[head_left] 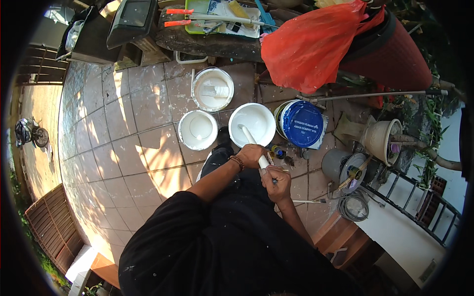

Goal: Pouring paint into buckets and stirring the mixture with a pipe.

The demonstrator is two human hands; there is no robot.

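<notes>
My left hand (pixel 251 156), with a brown bracelet at the wrist, is closed round a thick white stick (pixel 248 133). The stick slants down into a white bucket (pixel 265 110) that has white stuff inside. Closer to my body, my right hand (pixel 277 183) is closed at the upper end of the same stick. A thin bit pokes out beside its fingers, too small to name. Left of this bucket stands a second white bucket (pixel 182 129). Behind that one, a paint-smeared bucket (pixel 196 96) holds a white roller or brush-like tool (pixel 223 92).
To the right stand a blue-lidded paint bucket (pixel 301 124), a grey pail (pixel 335 165) and a coiled cable (pixel 353 207). A red plastic bag (pixel 308 47) hangs at the back right. Behind, paint trays (pixel 198 7) with orange-handled tools rest on a log-like bench (pixel 173 37).
</notes>
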